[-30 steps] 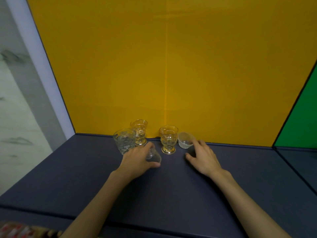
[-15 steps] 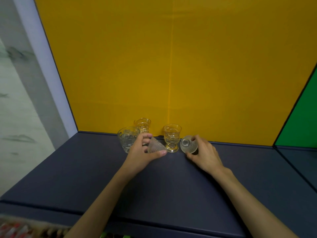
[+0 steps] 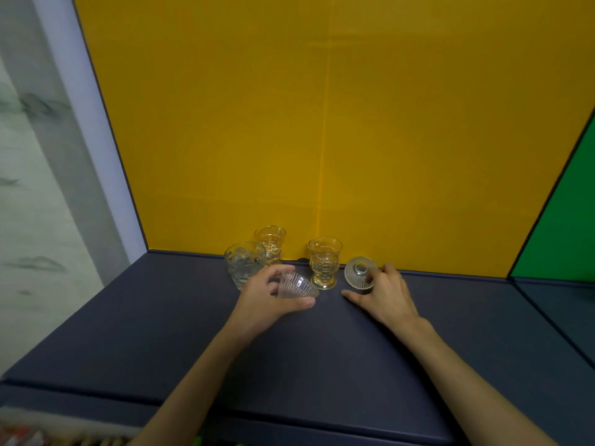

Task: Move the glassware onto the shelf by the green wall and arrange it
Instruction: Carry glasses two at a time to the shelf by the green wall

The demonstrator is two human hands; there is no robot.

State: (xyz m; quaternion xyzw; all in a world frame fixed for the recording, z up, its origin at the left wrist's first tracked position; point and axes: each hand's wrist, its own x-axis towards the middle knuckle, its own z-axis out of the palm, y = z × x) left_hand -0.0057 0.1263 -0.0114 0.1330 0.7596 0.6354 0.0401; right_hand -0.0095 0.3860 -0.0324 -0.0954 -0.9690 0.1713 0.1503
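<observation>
My left hand (image 3: 269, 300) grips a small ribbed clear glass cup (image 3: 296, 286), tipped on its side just above the dark blue surface (image 3: 322, 355). My right hand (image 3: 384, 297) holds a second small ribbed cup (image 3: 359, 272), tilted with its base facing me. Between the two cups an amber footed glass (image 3: 324, 262) stands upright. A second amber glass (image 3: 270, 243) stands against the yellow wall, and a clear patterned tumbler (image 3: 244, 263) stands just left of my left hand.
The yellow wall (image 3: 322, 123) backs the surface. A green wall (image 3: 566, 226) rises at the far right, with another dark shelf section (image 3: 566, 304) below it. A white frame edge (image 3: 87, 123) borders the left side.
Both hands have closed on the small cups and lifted and tipped them off the surface. The view has shifted slightly right.
</observation>
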